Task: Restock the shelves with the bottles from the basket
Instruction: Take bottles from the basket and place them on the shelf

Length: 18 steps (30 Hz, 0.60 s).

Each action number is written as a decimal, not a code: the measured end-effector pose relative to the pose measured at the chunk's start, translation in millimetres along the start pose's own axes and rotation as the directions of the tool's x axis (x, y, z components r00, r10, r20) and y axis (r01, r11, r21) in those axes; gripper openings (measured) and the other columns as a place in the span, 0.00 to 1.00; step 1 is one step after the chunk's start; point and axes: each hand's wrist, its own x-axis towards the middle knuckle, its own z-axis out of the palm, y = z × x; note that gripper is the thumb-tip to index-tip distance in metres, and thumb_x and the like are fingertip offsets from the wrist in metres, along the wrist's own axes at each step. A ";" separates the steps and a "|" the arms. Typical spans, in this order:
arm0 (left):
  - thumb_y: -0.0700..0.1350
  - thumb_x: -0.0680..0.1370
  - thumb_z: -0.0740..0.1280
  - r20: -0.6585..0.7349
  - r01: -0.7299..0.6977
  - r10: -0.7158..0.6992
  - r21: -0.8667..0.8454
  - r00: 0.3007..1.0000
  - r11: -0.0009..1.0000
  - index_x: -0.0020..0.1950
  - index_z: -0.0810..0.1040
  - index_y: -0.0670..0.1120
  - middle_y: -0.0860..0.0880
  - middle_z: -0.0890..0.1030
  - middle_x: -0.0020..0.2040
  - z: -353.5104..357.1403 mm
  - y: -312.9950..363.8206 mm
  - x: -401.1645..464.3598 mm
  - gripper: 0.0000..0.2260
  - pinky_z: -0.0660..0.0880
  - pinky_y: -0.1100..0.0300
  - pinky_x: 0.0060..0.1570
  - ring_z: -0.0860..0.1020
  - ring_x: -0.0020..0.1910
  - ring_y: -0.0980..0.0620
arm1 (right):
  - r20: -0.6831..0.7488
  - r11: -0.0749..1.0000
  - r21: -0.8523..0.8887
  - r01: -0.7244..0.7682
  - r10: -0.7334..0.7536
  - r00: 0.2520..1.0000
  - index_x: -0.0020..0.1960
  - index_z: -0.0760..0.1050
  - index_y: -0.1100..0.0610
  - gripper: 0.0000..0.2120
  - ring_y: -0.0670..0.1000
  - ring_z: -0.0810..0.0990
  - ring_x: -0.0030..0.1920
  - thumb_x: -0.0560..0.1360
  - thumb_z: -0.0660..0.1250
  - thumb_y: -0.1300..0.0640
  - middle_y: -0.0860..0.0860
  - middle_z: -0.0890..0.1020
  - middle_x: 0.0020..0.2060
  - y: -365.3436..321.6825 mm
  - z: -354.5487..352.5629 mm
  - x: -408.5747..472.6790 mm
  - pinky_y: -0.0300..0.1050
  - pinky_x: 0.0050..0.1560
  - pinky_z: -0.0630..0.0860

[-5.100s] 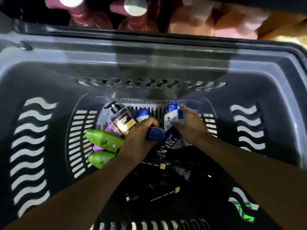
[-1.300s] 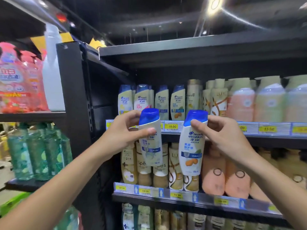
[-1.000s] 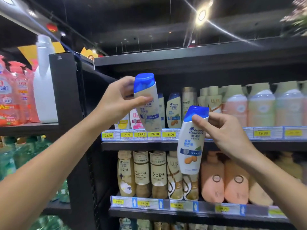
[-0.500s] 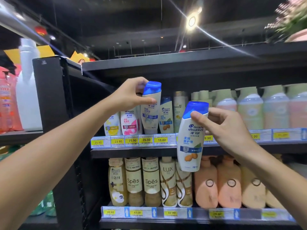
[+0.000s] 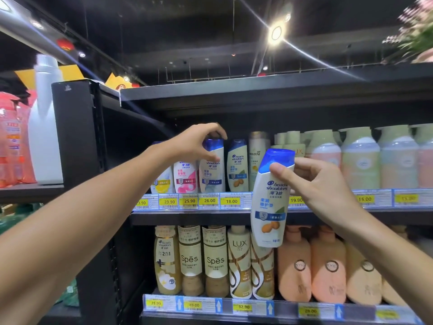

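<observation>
A white shampoo bottle with a blue cap stands upright on the upper shelf, in a row of similar bottles above the 26.00 price tag. My left hand grips its cap from above and the side. My right hand holds a second white shampoo bottle with a blue cap and an almond picture by its neck, in the air in front of the shelf edge, tilted slightly. The basket is out of view.
A matching almond bottle and a Pantene bottle stand right of the left hand. Pastel pump bottles fill the shelf's right side. The lower shelf carries golden and peach bottles. A black upright post stands at the left.
My left hand has lowered its bottle into the row on the upper shelf, where it now stands. My right hand has kept its bottle roughly where it was.
</observation>
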 end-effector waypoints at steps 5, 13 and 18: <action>0.41 0.74 0.76 0.079 -0.047 0.030 0.225 0.996 0.973 0.70 0.72 0.51 0.51 0.76 0.66 1.5 -0.2 3.7 0.26 0.77 0.61 0.56 0.75 0.64 0.49 | 0.026 1.000 -0.008 -0.021 0.022 0.999 0.46 0.85 0.52 0.07 0.40 0.85 0.45 0.75 0.71 0.51 0.45 0.88 0.43 6.1 5.2 -0.5 0.34 0.43 0.79; 0.53 0.74 0.77 0.064 -0.020 -0.023 0.606 0.998 0.796 0.75 0.65 0.47 0.47 0.77 0.64 24.0 1.4 0.5 0.35 0.71 0.59 0.47 0.75 0.57 0.48 | 0.025 0.999 -0.030 -0.039 0.040 0.999 0.48 0.85 0.52 0.08 0.40 0.85 0.47 0.74 0.71 0.50 0.44 0.88 0.44 15.6 14.5 -3.5 0.34 0.44 0.79; 0.57 0.75 0.74 0.062 0.006 -0.073 0.725 0.995 0.689 0.65 0.71 0.42 0.47 0.77 0.51 31.7 8.8 6.6 0.28 0.73 0.58 0.43 0.73 0.45 0.50 | 0.022 0.998 -0.048 -0.041 0.042 0.999 0.50 0.85 0.51 0.10 0.43 0.85 0.50 0.73 0.71 0.47 0.44 0.88 0.46 20.7 17.3 -3.9 0.42 0.49 0.80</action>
